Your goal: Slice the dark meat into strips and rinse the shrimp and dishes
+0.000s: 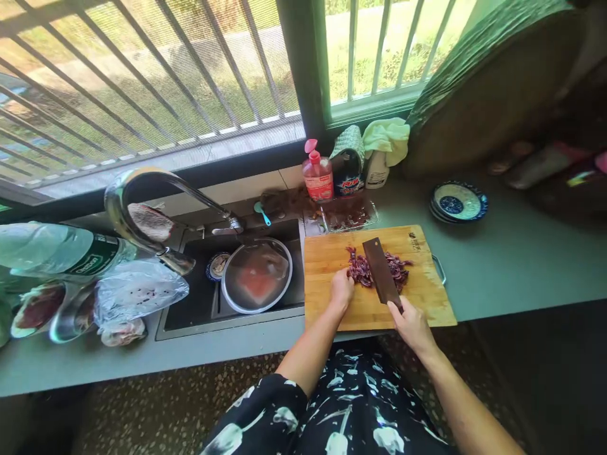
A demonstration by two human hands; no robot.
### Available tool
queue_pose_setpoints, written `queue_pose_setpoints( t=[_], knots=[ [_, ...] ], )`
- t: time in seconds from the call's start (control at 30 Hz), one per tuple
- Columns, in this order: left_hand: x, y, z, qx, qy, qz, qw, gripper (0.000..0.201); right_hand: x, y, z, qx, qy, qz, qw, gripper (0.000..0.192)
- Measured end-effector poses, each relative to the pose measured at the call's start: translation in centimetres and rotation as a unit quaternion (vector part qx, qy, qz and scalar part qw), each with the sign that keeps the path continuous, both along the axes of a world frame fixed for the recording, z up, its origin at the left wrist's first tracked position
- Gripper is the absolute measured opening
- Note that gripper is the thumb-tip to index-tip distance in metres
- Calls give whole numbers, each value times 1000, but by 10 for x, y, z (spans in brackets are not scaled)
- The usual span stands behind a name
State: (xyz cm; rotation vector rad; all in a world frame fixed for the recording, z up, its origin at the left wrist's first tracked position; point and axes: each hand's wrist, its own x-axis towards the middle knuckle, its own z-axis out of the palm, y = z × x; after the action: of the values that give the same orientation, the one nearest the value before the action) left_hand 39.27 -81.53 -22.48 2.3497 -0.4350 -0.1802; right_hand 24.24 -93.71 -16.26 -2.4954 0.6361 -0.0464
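While the right hand grips the cleaver, left fingertips pin the purple shreds beside its blade, mid-chop, so the fingers should probably stay curled back.

Home kitchen. Sink set in a grey counter beneath a barred window; curved tap above the sink; soap bottles and wooden chopping board right of it.

purple shreds, blue-patterned dish
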Motion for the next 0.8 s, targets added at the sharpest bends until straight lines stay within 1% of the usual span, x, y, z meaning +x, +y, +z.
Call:
queue_pose_setpoints(
  t=[0.07,0.13,0.17,0.2,0.27,0.33,0.4,0.5,0.57,0.67,0.73,0.8],
  knots=[
    [-5,-9,4,6,6,-19,1000,28,-5,-17,3,-83,3,-13,996,27],
    [-8,-11,8,25,-10,-33,999,30,-9,-40,4,-166,36,-52,984,27],
    [-9,-9,9,33,-22,-36,999,30,-10,-52,2,-196,61,-69,976,26],
    [-9,-7,10,36,-33,-36,998,31,-11,-63,0,-215,87,-79,970,26],
    [-9,-2,11,30,-45,-30,998,33,-13,-81,-8,-229,128,-76,962,25],
    [-9,-2,8,19,-47,-29,998,41,-15,-90,-17,-236,142,-62,959,24],
    [-9,-6,4,14,-37,-36,999,52,-16,-89,-25,-245,138,-50,958,23],
    [-9,-14,1,16,-2,-46,999,60,-13,-72,-32,-247,117,-25,962,23],
    [-8,-18,1,16,17,-52,998,61,-9,-56,-33,-239,100,-11,966,24],
    [-3,-16,4,10,36,-72,997,59,0,-38,-32,-228,82,4,970,25],
    [0,-11,5,3,44,-90,995,58,4,-35,-31,-223,78,24,971,25],
    [3,-6,5,2,49,-105,993,56,5,-40,-30,-216,74,52,972,25]
  ],
)
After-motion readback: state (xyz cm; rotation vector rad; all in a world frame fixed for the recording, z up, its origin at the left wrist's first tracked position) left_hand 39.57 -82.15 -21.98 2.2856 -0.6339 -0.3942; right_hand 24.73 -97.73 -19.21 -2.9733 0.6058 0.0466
